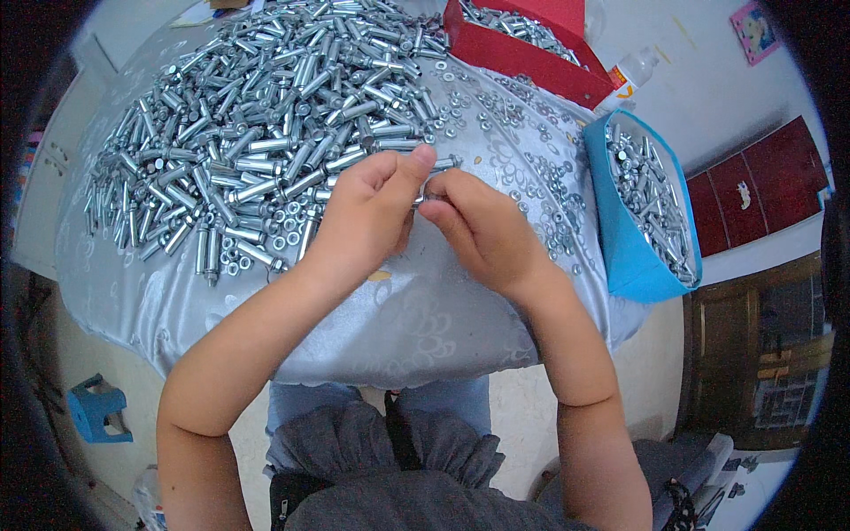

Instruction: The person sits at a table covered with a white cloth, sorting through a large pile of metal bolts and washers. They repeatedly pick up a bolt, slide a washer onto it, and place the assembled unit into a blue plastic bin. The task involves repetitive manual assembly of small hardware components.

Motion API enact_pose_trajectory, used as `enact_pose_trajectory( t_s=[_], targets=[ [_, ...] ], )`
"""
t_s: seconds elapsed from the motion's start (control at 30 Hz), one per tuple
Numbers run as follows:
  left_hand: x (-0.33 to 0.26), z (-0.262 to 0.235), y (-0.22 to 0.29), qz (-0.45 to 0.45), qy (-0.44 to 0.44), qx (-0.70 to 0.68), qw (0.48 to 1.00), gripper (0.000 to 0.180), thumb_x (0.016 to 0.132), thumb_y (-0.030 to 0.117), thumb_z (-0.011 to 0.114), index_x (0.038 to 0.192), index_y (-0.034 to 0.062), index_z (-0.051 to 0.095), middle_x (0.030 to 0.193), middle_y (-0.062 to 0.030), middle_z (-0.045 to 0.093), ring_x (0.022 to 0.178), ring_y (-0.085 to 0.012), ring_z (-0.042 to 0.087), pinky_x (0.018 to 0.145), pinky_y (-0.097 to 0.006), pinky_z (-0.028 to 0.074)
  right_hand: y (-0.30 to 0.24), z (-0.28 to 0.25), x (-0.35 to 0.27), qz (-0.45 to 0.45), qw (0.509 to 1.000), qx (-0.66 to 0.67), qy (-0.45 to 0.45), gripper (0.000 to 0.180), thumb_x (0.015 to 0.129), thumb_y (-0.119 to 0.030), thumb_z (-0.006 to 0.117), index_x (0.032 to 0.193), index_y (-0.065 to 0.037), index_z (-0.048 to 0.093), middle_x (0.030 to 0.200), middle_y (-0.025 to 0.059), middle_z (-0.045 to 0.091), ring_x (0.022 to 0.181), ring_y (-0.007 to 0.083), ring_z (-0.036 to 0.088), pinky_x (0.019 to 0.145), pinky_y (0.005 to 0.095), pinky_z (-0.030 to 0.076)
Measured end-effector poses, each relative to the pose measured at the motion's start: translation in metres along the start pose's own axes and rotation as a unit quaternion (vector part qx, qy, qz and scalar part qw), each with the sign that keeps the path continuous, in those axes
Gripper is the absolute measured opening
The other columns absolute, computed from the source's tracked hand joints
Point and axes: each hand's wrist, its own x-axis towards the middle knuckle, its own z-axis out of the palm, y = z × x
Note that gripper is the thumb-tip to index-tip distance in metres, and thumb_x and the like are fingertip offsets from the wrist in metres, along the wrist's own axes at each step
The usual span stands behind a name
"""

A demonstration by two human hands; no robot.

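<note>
My left hand [376,199] is closed, thumb up, around a silvery anchor bolt [419,201] that the fingers mostly hide. Against its end, my right hand [485,221] pinches with thumb and forefinger; a small metal piece there, perhaps a nut or washer, is too covered to tell. Both hands meet just above the cloth-covered table. Right behind and left of them lies a big heap of sleeve anchor bolts [292,115]. Loose hex nuts [285,232] lie at the heap's near edge, and washers and nuts [558,208] are scattered to the right of my right hand.
A blue fabric bin [624,257] full of bolts stands at the table's right edge. Farther back are a red box [522,64] with more bolts and a clear bottle [630,78]. The silver tablecloth [416,327] hangs over the near edge. A blue stool [99,409] is on the floor at left.
</note>
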Motion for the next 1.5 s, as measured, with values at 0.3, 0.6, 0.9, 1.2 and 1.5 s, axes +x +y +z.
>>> enact_pose_trajectory(
  t_s=[0.3, 0.6, 0.9, 1.2, 1.5],
  targets=[
    [-0.007, -0.003, -0.008, 0.36, 0.01, 0.21, 0.909, 0.021, 0.085, 0.02, 0.053, 0.077, 0.0015, 0.049, 0.058, -0.0027, 0.043, 0.054, -0.0073, 0.039, 0.048, -0.022, 0.034, 0.001, -0.006, 0.0, 0.238, 0.834, 0.481, -0.129, 0.034, 0.091, -0.033, 0.037, 0.078, -0.004, 0.049, 0.06, 0.0003, 0.042, 0.05, 0.0082, 0.038, 0.046, 0.0214, 0.033],
    [-0.008, -0.004, -0.001, 0.176, -0.007, 0.121, 0.977, 0.024, 0.089, 0.024, 0.045, 0.079, 0.0022, 0.049, 0.059, -0.006, 0.044, 0.054, -0.0103, 0.043, 0.049, -0.024, 0.036, -0.004, -0.012, -0.001, 0.077, 0.971, 0.212, -0.074, 0.029, 0.089, -0.028, 0.043, 0.076, -0.002, 0.048, 0.058, 0.0028, 0.04, 0.053, 0.0114, 0.04, 0.05, 0.0268, 0.034],
    [-0.016, -0.01, 0.001, 0.368, 0.026, 0.309, 0.877, 0.015, 0.086, 0.017, 0.051, 0.08, 0.0032, 0.05, 0.06, -0.0096, 0.05, 0.054, -0.0137, 0.052, 0.049, -0.026, 0.039, 0.0, 0.003, -0.004, 0.195, 0.814, 0.534, -0.122, 0.037, 0.09, -0.034, 0.04, 0.065, -0.007, 0.043, 0.057, 0.0004, 0.039, 0.049, 0.0096, 0.036, 0.044, 0.0245, 0.03],
    [-0.021, -0.002, 0.011, 0.149, -0.181, 0.199, 0.952, 0.017, 0.082, 0.019, 0.058, 0.076, 0.0034, 0.055, 0.068, -0.001, 0.055, 0.064, -0.0075, 0.051, 0.055, -0.023, 0.04, 0.005, -0.018, 0.008, 0.26, 0.807, 0.517, 0.116, 0.032, 0.086, -0.033, 0.048, 0.066, -0.009, 0.043, 0.053, -0.0028, 0.034, 0.046, 0.0083, 0.035, 0.043, 0.0219, 0.027],
    [-0.023, -0.012, 0.012, -0.054, -0.481, 0.127, 0.866, 0.019, 0.08, 0.021, 0.058, 0.083, 0.0018, 0.057, 0.072, -0.0048, 0.059, 0.062, -0.0128, 0.057, 0.056, -0.025, 0.046, 0.005, -0.027, 0.009, 0.283, 0.794, 0.517, 0.148, 0.028, 0.088, -0.026, 0.046, 0.066, -0.01, 0.038, 0.051, -0.0046, 0.027, 0.046, 0.007, 0.03, 0.042, 0.0217, 0.024]
  ],
)
